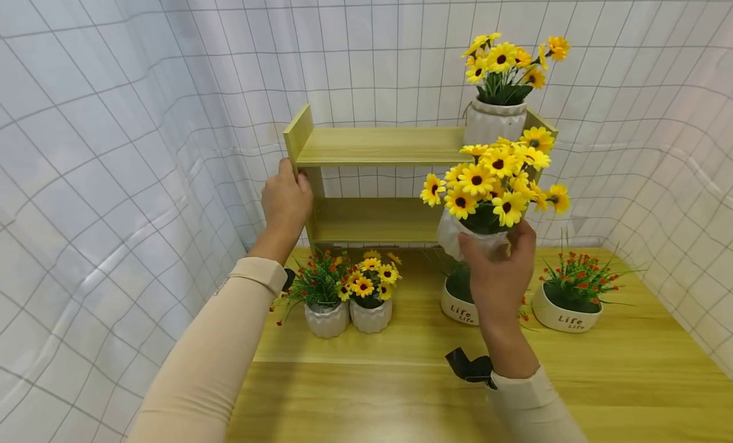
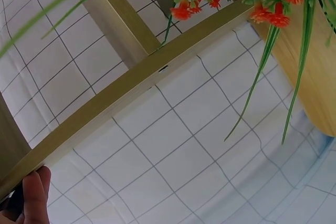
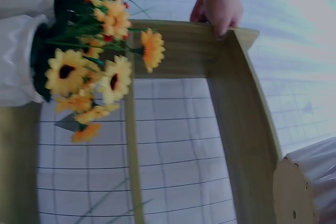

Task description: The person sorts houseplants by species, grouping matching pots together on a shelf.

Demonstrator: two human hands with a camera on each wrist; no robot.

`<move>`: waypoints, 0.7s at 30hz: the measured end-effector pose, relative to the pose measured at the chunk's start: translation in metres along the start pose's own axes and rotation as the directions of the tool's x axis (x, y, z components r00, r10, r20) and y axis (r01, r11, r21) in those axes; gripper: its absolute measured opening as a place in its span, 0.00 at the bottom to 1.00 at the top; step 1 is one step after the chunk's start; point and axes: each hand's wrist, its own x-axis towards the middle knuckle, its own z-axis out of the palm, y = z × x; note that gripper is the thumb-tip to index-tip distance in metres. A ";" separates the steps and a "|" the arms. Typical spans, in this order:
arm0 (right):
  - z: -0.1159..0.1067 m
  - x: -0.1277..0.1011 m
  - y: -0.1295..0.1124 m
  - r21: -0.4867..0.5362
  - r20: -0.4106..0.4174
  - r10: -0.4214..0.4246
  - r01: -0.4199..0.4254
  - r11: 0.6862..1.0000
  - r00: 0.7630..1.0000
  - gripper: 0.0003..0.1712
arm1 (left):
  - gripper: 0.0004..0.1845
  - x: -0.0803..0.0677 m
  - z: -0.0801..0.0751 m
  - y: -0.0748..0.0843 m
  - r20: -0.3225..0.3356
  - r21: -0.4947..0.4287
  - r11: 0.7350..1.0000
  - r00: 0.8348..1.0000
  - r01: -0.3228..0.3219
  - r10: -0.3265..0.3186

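White flowerpot pinched in right grip, wooden shelf clasped in left grip, one plant already atop, four pots apparently left on bench.

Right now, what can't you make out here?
Head: the right end of the shelf, mostly behind held sunflowers.
Head: part of the left "Life" planter, behind the right hand.
Left wrist: most of the left hand, past the lower-left corner.
Right wrist: the bases of two white pots, cut off at left.

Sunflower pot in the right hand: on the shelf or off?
Off: the right hand holds the pot before the shelf unit, and the right wrist view shows its underside exposed.
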 end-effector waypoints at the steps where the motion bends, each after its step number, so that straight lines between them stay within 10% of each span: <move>1: 0.001 0.004 -0.002 0.018 0.001 -0.005 0.005 1.000 1.000 0.39 | 0.12 0.000 0.000 0.000 -0.001 0.000 1.000 1.000 0.000 0.000; 21: 0.048 0.074 -0.031 -0.060 0.113 -0.012 0.019 0.998 0.993 0.42 | 0.12 0.000 -0.001 0.000 0.006 0.014 1.000 1.000 0.006 -0.006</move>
